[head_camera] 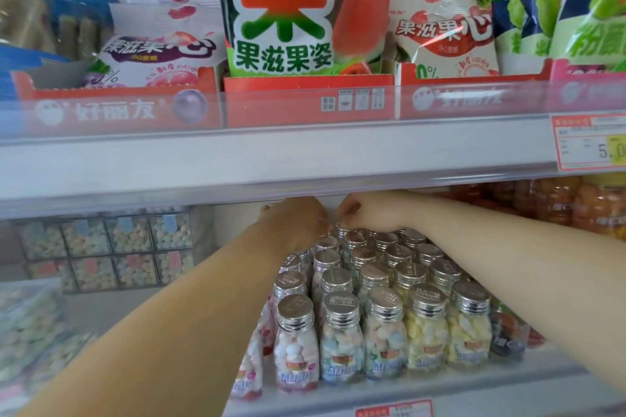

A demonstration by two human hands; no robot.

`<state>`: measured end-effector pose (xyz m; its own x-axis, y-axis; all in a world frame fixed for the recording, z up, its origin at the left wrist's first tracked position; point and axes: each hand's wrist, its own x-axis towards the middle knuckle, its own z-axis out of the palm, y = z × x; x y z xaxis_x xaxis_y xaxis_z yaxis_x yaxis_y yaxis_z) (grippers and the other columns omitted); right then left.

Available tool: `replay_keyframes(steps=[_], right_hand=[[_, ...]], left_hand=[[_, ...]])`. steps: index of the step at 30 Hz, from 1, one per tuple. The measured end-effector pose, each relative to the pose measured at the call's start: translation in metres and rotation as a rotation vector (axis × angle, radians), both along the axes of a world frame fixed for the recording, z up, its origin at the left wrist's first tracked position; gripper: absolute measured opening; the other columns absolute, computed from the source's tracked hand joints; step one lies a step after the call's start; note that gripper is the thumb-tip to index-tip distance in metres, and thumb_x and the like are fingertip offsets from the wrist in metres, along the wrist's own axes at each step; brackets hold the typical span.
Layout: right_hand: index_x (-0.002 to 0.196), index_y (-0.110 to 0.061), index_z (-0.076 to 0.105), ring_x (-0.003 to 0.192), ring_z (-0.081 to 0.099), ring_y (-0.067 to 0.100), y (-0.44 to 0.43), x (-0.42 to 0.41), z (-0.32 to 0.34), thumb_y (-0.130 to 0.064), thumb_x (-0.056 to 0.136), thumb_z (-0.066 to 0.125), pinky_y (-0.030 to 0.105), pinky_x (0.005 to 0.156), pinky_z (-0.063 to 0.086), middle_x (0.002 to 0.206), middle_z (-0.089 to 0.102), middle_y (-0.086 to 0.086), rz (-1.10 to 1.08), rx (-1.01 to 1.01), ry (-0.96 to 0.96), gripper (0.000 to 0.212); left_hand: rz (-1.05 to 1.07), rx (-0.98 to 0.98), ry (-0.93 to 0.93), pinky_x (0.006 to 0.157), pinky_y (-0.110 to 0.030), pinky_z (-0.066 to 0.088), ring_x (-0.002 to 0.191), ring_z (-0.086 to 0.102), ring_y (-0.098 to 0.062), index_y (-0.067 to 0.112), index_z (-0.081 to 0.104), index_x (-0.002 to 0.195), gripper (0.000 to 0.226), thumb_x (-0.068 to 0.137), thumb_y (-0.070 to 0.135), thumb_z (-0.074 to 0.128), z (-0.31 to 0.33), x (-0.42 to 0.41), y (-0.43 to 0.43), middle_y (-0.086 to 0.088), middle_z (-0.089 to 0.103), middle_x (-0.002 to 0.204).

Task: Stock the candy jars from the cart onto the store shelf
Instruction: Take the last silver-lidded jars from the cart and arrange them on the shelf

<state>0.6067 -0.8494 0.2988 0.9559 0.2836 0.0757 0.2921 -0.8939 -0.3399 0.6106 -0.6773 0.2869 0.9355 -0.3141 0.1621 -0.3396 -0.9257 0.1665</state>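
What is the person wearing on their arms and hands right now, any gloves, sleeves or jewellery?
Nothing shows: the left hand and right hand are bare, with no gloves, rings, watch or bracelets. Both forearms are uncovered as far as the frame shows; no sleeve edge appears.

Your arms are bare from the lower frame edge to the wrists, no sleeve in view on either; your left hand and right hand wear no gloves; no watch, band or ring shows on the visible wrists; the fingertips are largely hidden.
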Motion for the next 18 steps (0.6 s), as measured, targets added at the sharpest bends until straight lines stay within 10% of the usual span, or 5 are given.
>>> replay_keyframes(steps=[4,12,18], right_hand=[[0.080,-0.028,0.059,0.072,0.059,0.025,0.003,-0.033,0.004,-0.025,0.099,0.047,0.038,0.066,0.048,0.082,0.065,0.005,-0.008,0.043,-0.080,0.023],[0.119,-0.017,0.067,0.118,0.057,0.025,0.011,-0.169,0.005,-0.060,0.091,0.026,0.044,0.103,0.042,0.121,0.067,0.002,0.143,-0.067,-0.302,0.066],[0.106,-0.020,0.072,0.090,0.061,0.012,0.049,-0.275,-0.040,-0.044,0.091,0.051,0.033,0.084,0.048,0.093,0.066,-0.012,0.370,0.209,-0.259,0.036]], left_hand=[[-0.001,0.012,-0.075,0.106,-0.043,0.040,0.123,0.053,-0.022,0.028,0.057,0.130,0.033,0.102,0.032,0.039,0.007,-0.033,0.000,0.004,0.059,0.133],[-0.121,-0.157,-0.154,0.110,-0.042,0.037,0.126,0.052,-0.019,0.035,0.055,0.135,0.035,0.102,0.030,0.044,0.027,-0.193,0.043,0.009,0.055,0.139],[-0.021,-0.329,-0.140,0.080,-0.039,0.055,0.094,0.067,-0.018,0.026,0.069,0.117,0.031,0.094,0.027,0.048,-0.009,-0.298,0.126,0.008,0.069,0.111]])
